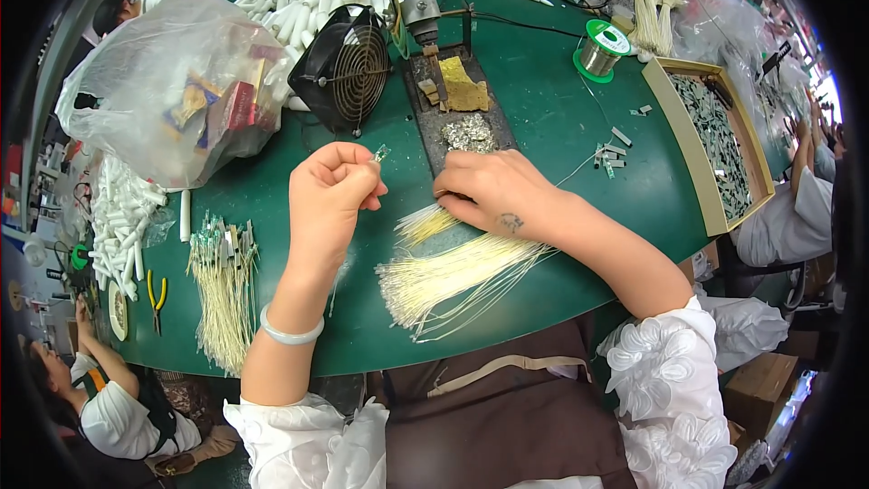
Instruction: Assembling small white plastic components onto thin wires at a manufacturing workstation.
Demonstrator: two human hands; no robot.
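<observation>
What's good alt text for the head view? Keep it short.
Seen from above, a person's left hand pinches a small component over a green table, while the right hand rests on a bundle of thin pale wires. Behind the hands stand a small black fan, a soldering stand and a solder spool.

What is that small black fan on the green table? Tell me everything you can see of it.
The black fan is a small square unit with a dark plastic-looking frame and a round guard of concentric wire rings over its face. It stands upright on the green table, turned at an angle so the guard faces right, toward the dark tray beside it. Behind it lie white tubes; a clear plastic bag presses against its left side. Neither hand touches it.
</observation>
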